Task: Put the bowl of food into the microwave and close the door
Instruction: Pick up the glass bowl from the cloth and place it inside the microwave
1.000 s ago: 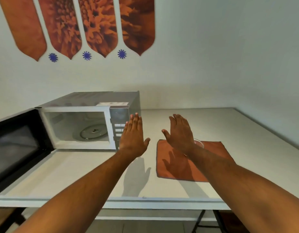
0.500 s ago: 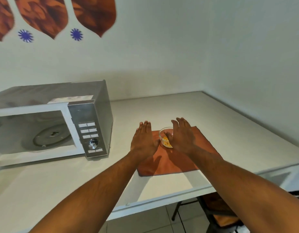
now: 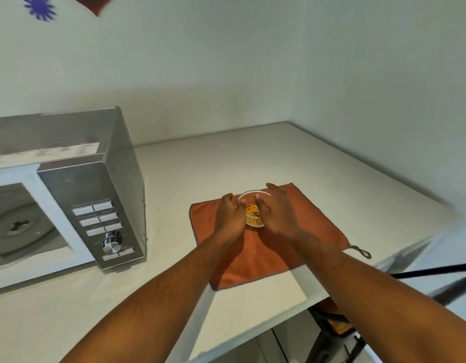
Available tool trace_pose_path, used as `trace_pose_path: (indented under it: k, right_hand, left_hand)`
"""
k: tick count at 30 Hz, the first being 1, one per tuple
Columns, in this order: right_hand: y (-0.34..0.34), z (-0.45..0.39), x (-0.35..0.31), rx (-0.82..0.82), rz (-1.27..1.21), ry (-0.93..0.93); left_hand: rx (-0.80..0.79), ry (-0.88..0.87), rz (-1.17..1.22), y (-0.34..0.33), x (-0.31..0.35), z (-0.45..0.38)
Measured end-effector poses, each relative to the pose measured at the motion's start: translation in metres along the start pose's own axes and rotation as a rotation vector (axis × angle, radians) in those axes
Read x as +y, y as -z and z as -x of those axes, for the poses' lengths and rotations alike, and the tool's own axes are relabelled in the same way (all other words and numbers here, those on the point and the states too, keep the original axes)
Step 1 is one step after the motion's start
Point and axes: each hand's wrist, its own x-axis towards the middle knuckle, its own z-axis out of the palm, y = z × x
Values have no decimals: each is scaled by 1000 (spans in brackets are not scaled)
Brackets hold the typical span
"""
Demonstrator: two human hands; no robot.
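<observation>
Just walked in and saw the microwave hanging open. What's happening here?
A person has both hands around a small glass bowl of yellow-orange food sitting on an orange cloth on the counter. The left hand and right hand cup its sides; it does not look lifted yet. The microwave stands to the left with its cavity open and nothing on the turntable.

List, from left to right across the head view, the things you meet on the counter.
Microwave → left hand → bowl of food → right hand. The hands flank the bowl, which sits on an orange cloth.
</observation>
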Motion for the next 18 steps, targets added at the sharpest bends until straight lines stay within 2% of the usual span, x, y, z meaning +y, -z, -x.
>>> trace_pose_path:
  k: [4,9,14,18]
  right_hand:
    - [-10,-3,2,48,-97,-60]
    - [-15,-8,5,62,-341,-235]
    - [-20,-13,9,68,-662,-454]
    - [-22,-15,8,91,-790,-522]
  left_hand:
    - [-31,31,117,-8,-2,-12]
    - [-76,88,217,-21,-9,-24]
    - [-40,134,293,-34,-18,-34]
    - [-21,186,363,-43,-21,-42]
